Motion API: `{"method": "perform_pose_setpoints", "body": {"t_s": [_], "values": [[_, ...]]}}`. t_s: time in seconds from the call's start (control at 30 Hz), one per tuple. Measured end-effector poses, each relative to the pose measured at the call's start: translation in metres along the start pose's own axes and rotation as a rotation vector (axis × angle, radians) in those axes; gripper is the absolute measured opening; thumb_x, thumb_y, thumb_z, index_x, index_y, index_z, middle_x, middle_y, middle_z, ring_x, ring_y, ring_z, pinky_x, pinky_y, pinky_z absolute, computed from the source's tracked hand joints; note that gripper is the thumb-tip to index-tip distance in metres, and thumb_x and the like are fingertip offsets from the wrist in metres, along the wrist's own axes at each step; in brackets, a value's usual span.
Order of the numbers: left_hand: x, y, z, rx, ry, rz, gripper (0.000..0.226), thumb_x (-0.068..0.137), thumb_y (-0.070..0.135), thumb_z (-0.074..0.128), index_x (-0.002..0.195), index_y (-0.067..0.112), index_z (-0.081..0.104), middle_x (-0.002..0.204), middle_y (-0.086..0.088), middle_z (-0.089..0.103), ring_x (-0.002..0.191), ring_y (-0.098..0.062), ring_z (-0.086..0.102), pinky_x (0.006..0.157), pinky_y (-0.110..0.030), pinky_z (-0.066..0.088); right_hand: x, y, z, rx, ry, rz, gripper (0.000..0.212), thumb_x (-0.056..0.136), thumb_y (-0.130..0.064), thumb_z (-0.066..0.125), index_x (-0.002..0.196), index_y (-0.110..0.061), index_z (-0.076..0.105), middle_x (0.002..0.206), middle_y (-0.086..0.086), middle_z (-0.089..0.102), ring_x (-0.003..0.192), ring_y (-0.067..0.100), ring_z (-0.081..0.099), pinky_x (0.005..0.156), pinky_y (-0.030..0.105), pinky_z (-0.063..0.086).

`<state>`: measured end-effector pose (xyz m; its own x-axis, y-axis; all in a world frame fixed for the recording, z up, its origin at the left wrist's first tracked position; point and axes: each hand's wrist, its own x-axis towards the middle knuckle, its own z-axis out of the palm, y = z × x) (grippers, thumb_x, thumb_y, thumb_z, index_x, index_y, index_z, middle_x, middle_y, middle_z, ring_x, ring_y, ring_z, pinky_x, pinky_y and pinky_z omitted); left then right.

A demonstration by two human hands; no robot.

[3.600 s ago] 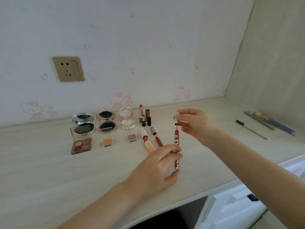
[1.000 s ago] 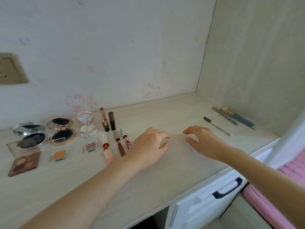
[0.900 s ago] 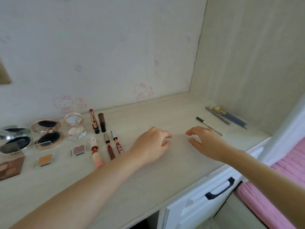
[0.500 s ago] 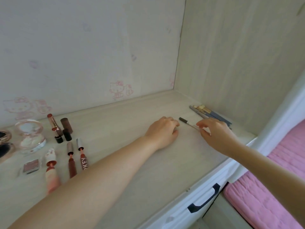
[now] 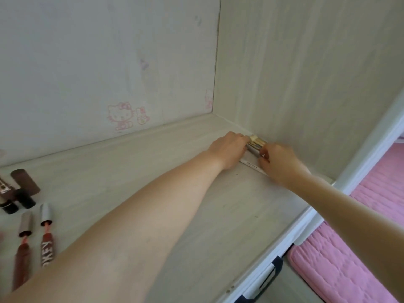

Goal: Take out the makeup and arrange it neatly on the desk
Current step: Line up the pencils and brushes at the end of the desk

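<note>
A bundle of makeup brushes and pencils (image 5: 257, 142) with gold and grey ferrules lies in the desk's far right corner, against the side panel. My right hand (image 5: 280, 165) pinches the bundle near its middle. My left hand (image 5: 229, 150) reaches across the desk (image 5: 140, 162), and its bent fingers meet the bristle ends; its grip is hidden. A white pencil (image 5: 251, 165) lies on the desk between the two hands. Two lip glosses (image 5: 47, 237) and several lipsticks (image 5: 23, 184) are lined up at the left edge of the view.
The wooden side panel (image 5: 306, 73) stands right behind the brushes, and the stickered back wall (image 5: 109, 62) closes the far side. Below the desk's front edge is a white drawer with a dark handle (image 5: 270, 278). Pink bedding (image 5: 332, 270) lies lower right.
Both hands have moved right, from the middle of the desk into the corner, past the single pencil and onto the brush bundle. The view has swung right, so the compacts and palettes are out of frame.
</note>
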<state>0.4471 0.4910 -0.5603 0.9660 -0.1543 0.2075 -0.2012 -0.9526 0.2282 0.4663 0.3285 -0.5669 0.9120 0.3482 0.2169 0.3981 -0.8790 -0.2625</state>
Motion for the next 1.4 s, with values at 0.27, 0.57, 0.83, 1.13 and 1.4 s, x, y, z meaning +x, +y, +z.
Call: {"method": "perform_pose_setpoints", "body": {"t_s": [0.27, 0.57, 0.83, 1.13, 1.4], "values": [[0.006, -0.007, 0.008, 0.06, 0.026, 0.061, 0.032, 0.099, 0.012, 0.041, 0.127, 0.017, 0.056, 0.12, -0.011, 0.055, 0.114, -0.03, 0.046, 0.091, -0.045, 0.043, -0.003, -0.004, 0.005, 0.049, 0.047, -0.01, 0.02, 0.092, -0.022, 0.054, 0.108, -0.015, 0.065, 0.103, 0.008, 0.066, 0.089, 0.029, 0.06, 0.076, 0.035, 0.052], [-0.039, -0.041, -0.011, 0.075, 0.063, 0.084, 0.026, 0.101, 0.019, 0.04, 0.111, 0.012, 0.063, 0.118, -0.005, 0.052, 0.11, -0.023, 0.044, 0.087, -0.039, 0.043, -0.026, -0.051, 0.014, 0.133, 0.076, -0.123, 0.023, 0.094, -0.024, 0.05, 0.111, -0.016, 0.063, 0.105, 0.003, 0.064, 0.093, 0.023, 0.059, 0.081, 0.037, 0.052], [-0.07, -0.058, -0.029, 0.235, 0.066, 0.14, 0.023, 0.096, 0.006, 0.044, 0.113, 0.013, 0.058, 0.117, -0.005, 0.053, 0.109, -0.023, 0.045, 0.082, -0.034, 0.042, -0.038, -0.078, 0.017, 0.136, 0.073, -0.192, 0.021, 0.096, -0.02, 0.05, 0.11, -0.011, 0.063, 0.104, 0.007, 0.058, 0.092, 0.024, 0.056, 0.079, 0.037, 0.05], [-0.083, -0.056, -0.031, 0.293, 0.131, 0.175, 0.018, 0.094, 0.005, 0.04, 0.109, 0.011, 0.048, 0.103, -0.007, 0.058, 0.106, -0.024, 0.046, 0.086, -0.024, 0.028, -0.049, -0.077, 0.02, 0.163, 0.223, -0.317, 0.018, 0.094, -0.013, 0.054, 0.105, -0.005, 0.066, 0.1, 0.01, 0.059, 0.091, 0.028, 0.055, 0.073, 0.043, 0.05], [-0.105, -0.061, -0.066, 0.217, 0.286, 0.217, 0.009, 0.1, 0.014, 0.043, 0.106, 0.015, 0.049, 0.102, -0.002, 0.058, 0.1, -0.021, 0.047, 0.078, -0.022, 0.029, -0.06, -0.09, 0.004, 0.254, 0.321, -0.309, 0.017, 0.092, -0.017, 0.061, 0.104, -0.007, 0.067, 0.097, 0.004, 0.059, 0.081, 0.019, 0.055, 0.068, 0.03, 0.048]]}}
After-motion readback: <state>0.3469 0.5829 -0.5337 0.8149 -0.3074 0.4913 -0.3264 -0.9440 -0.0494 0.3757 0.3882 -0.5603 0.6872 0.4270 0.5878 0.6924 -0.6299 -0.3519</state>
